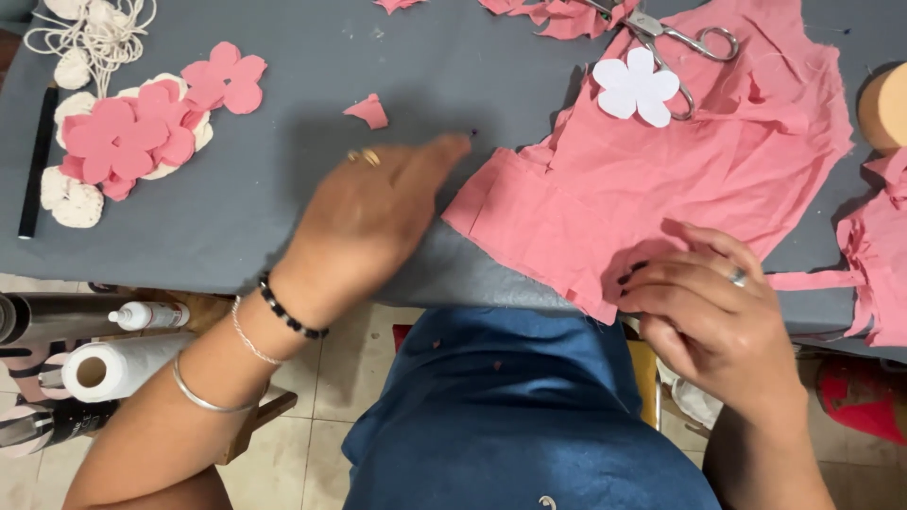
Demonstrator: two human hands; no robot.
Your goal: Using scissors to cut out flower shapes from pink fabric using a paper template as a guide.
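While both hands worked at the near edge, the worktop [283, 217] ran like this, left to right. Far left: black pen [36, 161] lying along the edge, cord [94, 33] bundled above it. Next, a stack of pink flowers [128, 142] on white ones, one more flower [227, 77] just beside it, up and right. A small scrap [368, 110] sat alone, mid-worktop.

Left hand [373, 217] lay flat on the grey cover, fingers stretched out and together, pointing right toward the cloth [661, 179]; grip empty, fingertip just short of the cloth's left edge. Motion blur there, so contact couldn't be confirmed.

Cloth lay right of that hand, long axis running from lower left to upper right. Right hand [718, 312] was nearer: fingers closed, pinching the cloth's near edge where it overhung the worktop.

On the cloth's top end: white flower template [638, 87], touching the scissors [675, 42] behind it. Far right: tan roll [885, 106] and more pink strips [874, 264].

No containers on the worktop. Below, left: paper roll [118, 366] and bottle [151, 314] on a low shelf.
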